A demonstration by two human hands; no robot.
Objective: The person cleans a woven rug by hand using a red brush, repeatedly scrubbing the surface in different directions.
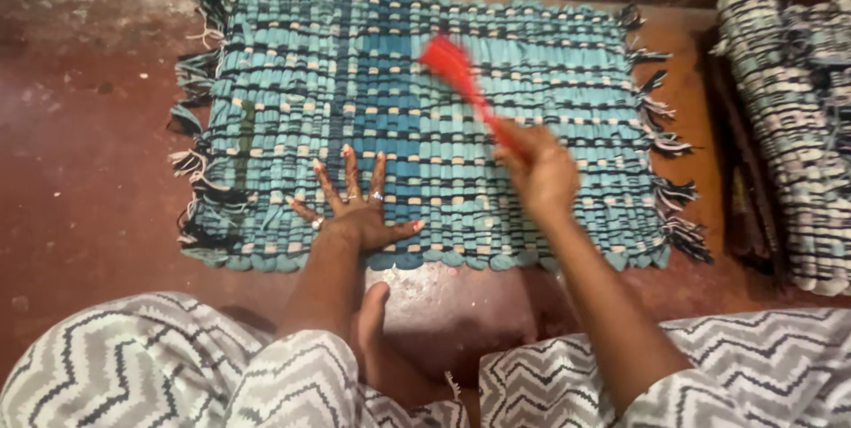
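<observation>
Now our left hand (355, 206) presses flat, fingers spread, pinning the mat (417, 118) to the floor (89, 127), while our right hand (541, 171) grips a red brush (461, 78) just above it.

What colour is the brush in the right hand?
Red; the brush is motion-blurred, held by the right hand over the blue woven mat. Head view.

The left hand (355, 206) lies flat, palm down, fingers spread wide and pointing away from the body, thumb out to the right, rings on some fingers. Its forearm runs straight back toward the lap. The right hand (541, 171) is raised and curled shut in a fist, blurred with motion, its forearm slanting down and right to the knee. A bare foot (377, 339) shows between the knees.
</observation>
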